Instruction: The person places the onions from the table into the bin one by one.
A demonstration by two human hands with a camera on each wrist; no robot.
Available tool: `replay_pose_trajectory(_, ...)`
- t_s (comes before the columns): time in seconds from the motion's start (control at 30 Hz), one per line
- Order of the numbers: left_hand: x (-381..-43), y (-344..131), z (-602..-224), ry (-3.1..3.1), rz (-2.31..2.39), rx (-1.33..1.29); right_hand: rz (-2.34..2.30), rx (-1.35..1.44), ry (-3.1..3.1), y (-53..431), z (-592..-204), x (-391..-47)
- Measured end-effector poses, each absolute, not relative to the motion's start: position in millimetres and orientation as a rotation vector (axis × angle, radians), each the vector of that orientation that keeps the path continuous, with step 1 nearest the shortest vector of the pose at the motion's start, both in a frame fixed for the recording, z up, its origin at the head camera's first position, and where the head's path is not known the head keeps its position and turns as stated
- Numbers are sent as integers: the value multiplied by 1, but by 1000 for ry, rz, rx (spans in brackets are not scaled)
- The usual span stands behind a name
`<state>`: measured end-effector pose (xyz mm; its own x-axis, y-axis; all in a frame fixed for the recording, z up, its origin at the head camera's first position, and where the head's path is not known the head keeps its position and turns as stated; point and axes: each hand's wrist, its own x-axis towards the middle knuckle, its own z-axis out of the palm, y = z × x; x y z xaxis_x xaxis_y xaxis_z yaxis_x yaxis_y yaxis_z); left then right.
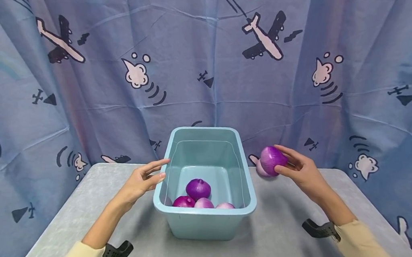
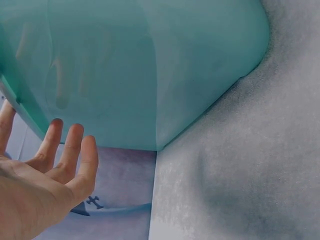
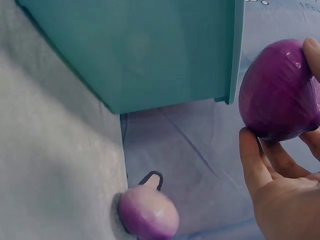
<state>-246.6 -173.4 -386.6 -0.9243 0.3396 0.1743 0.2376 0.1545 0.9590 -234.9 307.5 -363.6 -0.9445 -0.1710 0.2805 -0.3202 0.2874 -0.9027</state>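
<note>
A light blue plastic bin (image 1: 206,221) stands upright in the middle of the table, several purple onions inside it, among them a dark one (image 1: 198,189). My left hand (image 1: 141,183) is at the bin's left rim, fingers spread and loosely bent; whether the fingertips touch the rim I cannot tell. In the left wrist view that hand (image 2: 50,185) is beside the bin's outer wall (image 2: 105,85). My right hand (image 1: 306,177) holds a purple onion (image 1: 272,160) above the table, right of the bin. In the right wrist view, fingers and thumb grip that onion (image 3: 277,92).
Behind the held onion, a paler onion (image 1: 262,170) rests near the table's far edge; the right wrist view shows this onion (image 3: 150,212) fully apart from the hand. A blue curtain (image 1: 193,65) with printed airplanes hangs behind the grey table (image 1: 272,228).
</note>
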Motion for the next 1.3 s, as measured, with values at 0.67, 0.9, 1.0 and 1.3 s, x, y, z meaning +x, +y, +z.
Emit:
replay_pose_trajectory(0.67,-247,-174,-387,2320,1911,592,1771,581,-2383,279,-334,-235)
replay_pose_trajectory(0.9,-246,-174,-387,2322,1912,599,1861,664,-2335,262,-328,-239)
replay_pose_trajectory(1.0,-246,-174,-387,2324,1905,592,1870,683,-2339,255,-329,-241)
replay_pose_trajectory(1.3,-246,-174,-387,2323,1908,588,1903,743,-2344,239,-332,-244)
